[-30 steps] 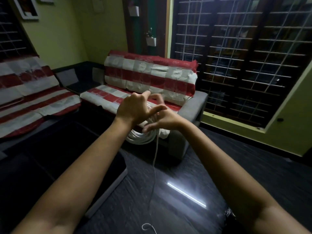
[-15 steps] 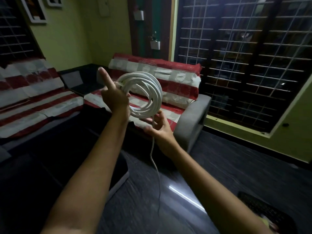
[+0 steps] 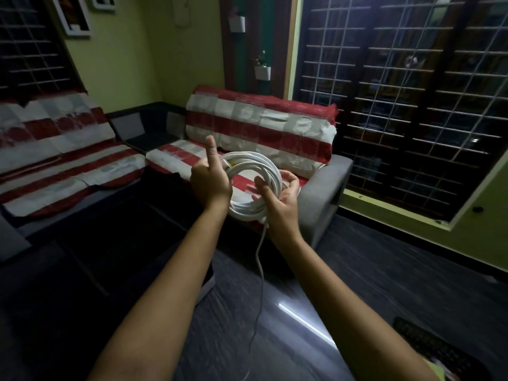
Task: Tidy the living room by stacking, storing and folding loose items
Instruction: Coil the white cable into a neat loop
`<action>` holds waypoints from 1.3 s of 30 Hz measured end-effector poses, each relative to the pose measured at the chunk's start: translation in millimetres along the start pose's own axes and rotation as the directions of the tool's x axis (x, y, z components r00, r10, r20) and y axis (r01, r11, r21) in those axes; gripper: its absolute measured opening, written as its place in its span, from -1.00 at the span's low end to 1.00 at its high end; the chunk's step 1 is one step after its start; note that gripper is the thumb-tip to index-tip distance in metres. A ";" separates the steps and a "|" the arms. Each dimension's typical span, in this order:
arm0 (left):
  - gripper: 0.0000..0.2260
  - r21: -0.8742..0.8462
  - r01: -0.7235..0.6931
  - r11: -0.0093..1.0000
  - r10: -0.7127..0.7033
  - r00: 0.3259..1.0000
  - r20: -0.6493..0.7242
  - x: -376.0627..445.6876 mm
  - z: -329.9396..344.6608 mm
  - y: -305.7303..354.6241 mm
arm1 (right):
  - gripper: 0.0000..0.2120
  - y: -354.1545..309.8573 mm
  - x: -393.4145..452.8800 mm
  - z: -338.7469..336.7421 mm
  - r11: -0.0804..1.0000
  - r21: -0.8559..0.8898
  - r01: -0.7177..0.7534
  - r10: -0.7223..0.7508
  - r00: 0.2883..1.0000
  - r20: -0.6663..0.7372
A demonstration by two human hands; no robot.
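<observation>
Cable coil [image 3: 254, 185] upright, facing camera; left hand [image 3: 210, 180] grips rim, right hand [image 3: 280, 199] curls round strands.

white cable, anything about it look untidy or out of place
Yes. The white cable is mostly coiled between the left hand and right hand, but one loose tail hangs from the coil's bottom toward the dark floor, not yet wound in.

Two sofas [image 3: 261, 130] with red-and-white striped covers meet at a corner. Grilled window [image 3: 412, 100] at right. Framed picture [image 3: 72, 15] on green wall. Dark glossy floor [image 3: 371, 270].
</observation>
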State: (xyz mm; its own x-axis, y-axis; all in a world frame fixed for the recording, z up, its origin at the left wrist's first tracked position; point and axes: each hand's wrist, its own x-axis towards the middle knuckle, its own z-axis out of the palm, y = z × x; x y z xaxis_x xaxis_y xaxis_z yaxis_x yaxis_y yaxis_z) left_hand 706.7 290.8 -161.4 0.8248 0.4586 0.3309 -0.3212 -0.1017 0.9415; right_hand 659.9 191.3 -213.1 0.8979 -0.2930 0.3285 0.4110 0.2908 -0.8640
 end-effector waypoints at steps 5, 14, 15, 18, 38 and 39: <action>-0.38 -0.203 0.384 0.901 -0.352 0.919 0.176 -13.6 -2.2 -30.5 | -0.56 -2.8 15.7 -10.1 0.934 -0.334 0.129 -0.115 0.991 0.060; -0.09 0.186 -0.497 0.848 0.235 0.666 0.708 -10.0 -25.1 -8.0 | -0.39 -39.3 50.8 -16.9 0.578 -0.764 0.287 0.332 0.772 0.542; -0.06 0.257 -0.549 0.796 0.180 0.620 0.764 -8.9 -19.8 -5.5 | -0.35 -40.9 51.9 -12.1 0.556 -0.773 0.305 0.383 0.731 0.565; 0.07 0.352 -0.547 0.760 0.107 0.638 0.763 -9.8 -13.3 -12.9 | -0.38 -43.4 57.2 -7.1 0.475 -0.777 0.413 0.424 0.666 0.614; -0.42 0.277 -0.797 0.537 0.594 0.590 0.546 13.2 -3.9 35.3 | -0.21 -3.4 8.6 -51.3 0.945 -0.288 -0.157 0.275 0.857 0.436; -0.44 0.259 -0.773 0.579 0.601 0.620 0.505 12.2 -3.1 37.3 | -0.19 -1.2 7.0 -50.2 0.956 -0.250 -0.155 0.249 0.879 0.407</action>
State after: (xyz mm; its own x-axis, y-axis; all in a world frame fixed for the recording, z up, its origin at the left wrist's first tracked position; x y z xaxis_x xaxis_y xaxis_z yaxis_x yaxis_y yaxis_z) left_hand 703.4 295.3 -122.4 0.5531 -0.2229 0.8027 -0.7029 -0.6420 0.3061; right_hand 657.7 143.2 -228.9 0.9555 0.1858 0.2290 0.2144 0.0954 -0.9721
